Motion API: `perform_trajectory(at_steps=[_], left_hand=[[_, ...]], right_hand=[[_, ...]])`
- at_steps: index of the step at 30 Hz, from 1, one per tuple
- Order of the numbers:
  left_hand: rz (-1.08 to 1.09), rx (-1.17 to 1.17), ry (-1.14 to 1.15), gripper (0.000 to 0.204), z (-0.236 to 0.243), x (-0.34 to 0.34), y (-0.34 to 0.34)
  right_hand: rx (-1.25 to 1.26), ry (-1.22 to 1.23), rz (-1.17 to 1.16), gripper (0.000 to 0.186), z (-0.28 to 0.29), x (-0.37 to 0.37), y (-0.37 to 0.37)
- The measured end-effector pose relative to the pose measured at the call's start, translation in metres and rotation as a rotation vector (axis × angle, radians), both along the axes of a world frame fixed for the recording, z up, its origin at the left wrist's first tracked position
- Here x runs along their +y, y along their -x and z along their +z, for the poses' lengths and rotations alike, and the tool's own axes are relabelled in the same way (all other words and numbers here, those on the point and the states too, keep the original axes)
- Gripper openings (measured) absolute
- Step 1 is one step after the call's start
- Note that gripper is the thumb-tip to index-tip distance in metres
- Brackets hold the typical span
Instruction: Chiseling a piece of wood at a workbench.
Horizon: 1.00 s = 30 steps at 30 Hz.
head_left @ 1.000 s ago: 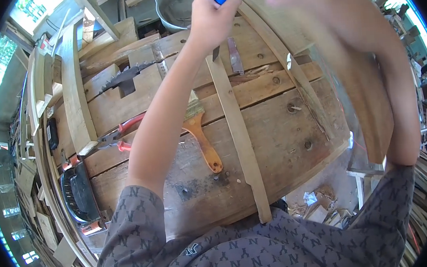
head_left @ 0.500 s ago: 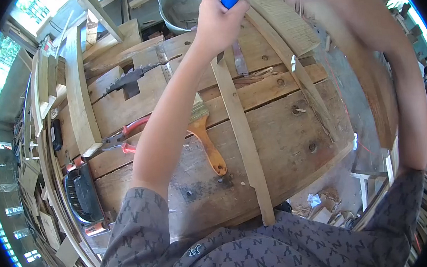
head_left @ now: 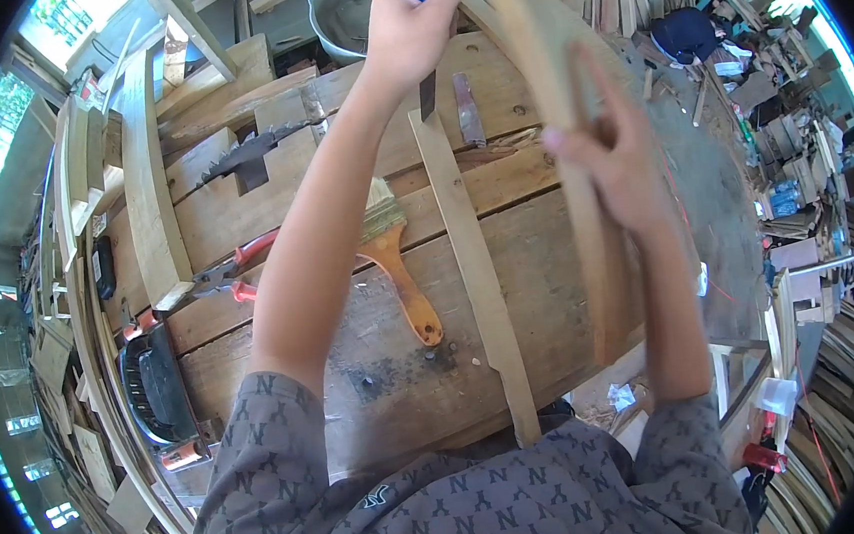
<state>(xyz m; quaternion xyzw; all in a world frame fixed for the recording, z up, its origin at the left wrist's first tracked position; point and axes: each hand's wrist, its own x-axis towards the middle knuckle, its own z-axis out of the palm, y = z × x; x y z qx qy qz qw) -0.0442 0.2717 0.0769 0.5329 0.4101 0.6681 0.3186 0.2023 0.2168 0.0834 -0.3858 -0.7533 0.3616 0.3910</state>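
Note:
My left hand (head_left: 414, 29) is closed around the blue handle of a chisel (head_left: 428, 98), whose flat metal blade points down at the far end of a narrow wooden strip (head_left: 477, 263). This strip runs along the bench toward my body, with a notch in its near part. In my right hand (head_left: 621, 156) is a long wooden board (head_left: 565, 85), blurred by motion and raised over the right side of the bench. Its far end reaches close to the chisel handle; I cannot tell whether they touch.
On the wooden workbench (head_left: 418, 408) lie a paintbrush (head_left: 411, 288), red-handled pliers (head_left: 232, 277), a curved wooden piece (head_left: 151, 178) and a black hand plane (head_left: 158, 384). A saw blade (head_left: 255, 150) sticks up through the bench. Behind stands a grey metal basin (head_left: 337, 18).
My right hand has swung the board leftward from beyond the bench's right edge to beside the strip. My left hand, still on the chisel, appears slightly farther left in the view.

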Motion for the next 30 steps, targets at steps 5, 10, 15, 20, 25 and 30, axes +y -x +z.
perform_trajectory(at_steps=[5, 10, 15, 20, 25, 30], left_hand=[[0.072, -0.031, 0.014, 0.031, -0.002, 0.001, -0.007], [0.093, -0.09, -0.039, 0.025, -0.002, 0.002, 0.001], [0.149, -0.019, -0.017, 0.029, 0.0, -0.004, -0.011], [0.112, -0.029, -0.005, 0.04, 0.002, -0.005, -0.011], [0.093, -0.017, 0.002, 0.044, 0.001, 0.006, -0.009], [0.123, -0.02, 0.117, 0.04, -0.001, 0.01, -0.011]], right_hand=[[0.035, 0.241, 0.062, 0.114, -0.072, -0.002, 0.023], [-0.1, 0.112, 0.1, 0.113, -0.083, -0.008, 0.033], [0.399, 0.66, 0.219, 0.097, -0.082, -0.009, 0.026], [0.679, 0.687, 0.222, 0.093, -0.09, -0.007, 0.03], [0.696, 0.682, 0.267, 0.095, -0.096, -0.005, 0.035], [0.684, 0.683, 0.288, 0.092, -0.094, -0.002, 0.034]])
